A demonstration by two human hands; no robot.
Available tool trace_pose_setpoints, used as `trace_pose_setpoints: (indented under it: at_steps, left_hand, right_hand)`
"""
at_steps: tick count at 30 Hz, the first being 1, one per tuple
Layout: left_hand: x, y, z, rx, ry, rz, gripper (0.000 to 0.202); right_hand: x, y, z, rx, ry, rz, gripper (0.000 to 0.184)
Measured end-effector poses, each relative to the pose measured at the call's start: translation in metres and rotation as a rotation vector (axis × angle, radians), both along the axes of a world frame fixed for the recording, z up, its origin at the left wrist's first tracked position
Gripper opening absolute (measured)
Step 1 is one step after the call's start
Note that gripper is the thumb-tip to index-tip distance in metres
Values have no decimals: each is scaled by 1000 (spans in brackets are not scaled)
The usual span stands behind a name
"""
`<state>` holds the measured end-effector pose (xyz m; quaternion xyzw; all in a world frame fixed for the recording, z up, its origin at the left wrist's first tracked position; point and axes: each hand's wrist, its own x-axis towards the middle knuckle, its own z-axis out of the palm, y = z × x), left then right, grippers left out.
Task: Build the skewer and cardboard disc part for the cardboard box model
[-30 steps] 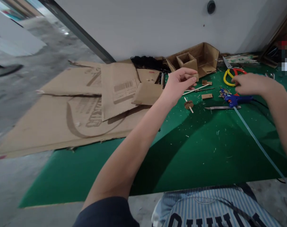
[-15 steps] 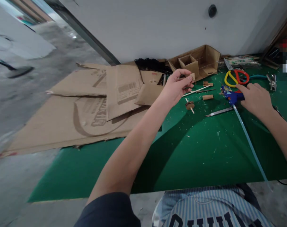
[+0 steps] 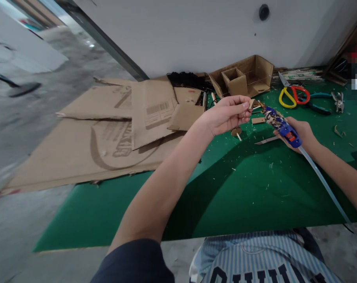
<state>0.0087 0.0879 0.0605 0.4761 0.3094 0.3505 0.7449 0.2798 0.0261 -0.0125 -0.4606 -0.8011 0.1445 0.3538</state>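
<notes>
Between the thumb and fingers of my left hand (image 3: pixel 228 116) is a small cardboard piece (image 3: pixel 251 103). My right hand (image 3: pixel 303 135) grips a blue glue gun (image 3: pixel 284 127), its nozzle pointing up and left, close to that piece; whether they touch I cannot tell. A long clear glue stick (image 3: pixel 325 184) runs out of the gun's back end. Below my left hand lies a round cardboard disc on a thin stick (image 3: pixel 236 131), partly covered. A small cardboard block (image 3: pixel 258 120) and a knife blade (image 3: pixel 266 140) lie on the green table between my hands.
Scissors with yellow and red handles (image 3: pixel 293 96) and teal-handled pliers (image 3: pixel 339 102) lie at the back right. An open cardboard box (image 3: pixel 259 74) stands against the wall. Flat cardboard sheets (image 3: pixel 69 151) cover the left side of the green table (image 3: pixel 240 204), overhanging its edge.
My right hand has lifted the glue gun off the table and brought it left, its nozzle now near the cardboard piece. My left hand has moved slightly right and down with the piece.
</notes>
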Motion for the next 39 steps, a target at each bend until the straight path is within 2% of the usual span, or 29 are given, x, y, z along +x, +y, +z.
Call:
trace_pose_setpoints:
  at_steps: [8, 17, 24, 31, 39]
  left_hand:
    - [0, -1, 0, -6, 20, 15, 12]
    - [-6, 5, -6, -10, 30, -30, 13]
    - [-5, 3, -6, -14, 36, -11, 15]
    - [-4, 3, -9, -16, 24, -35, 14]
    - [-3, 3, -10, -27, 48, 5, 11]
  right_hand:
    - [-5, -4, 18, -74, -74, 38, 20]
    - [-6, -2, 16, -23, -79, 16, 16]
    - [-4, -2, 16, -26, -127, 36, 19]
    - [-7, -3, 19, -77, -121, 26, 21]
    - [-8, -4, 21, -102, -112, 26, 25]
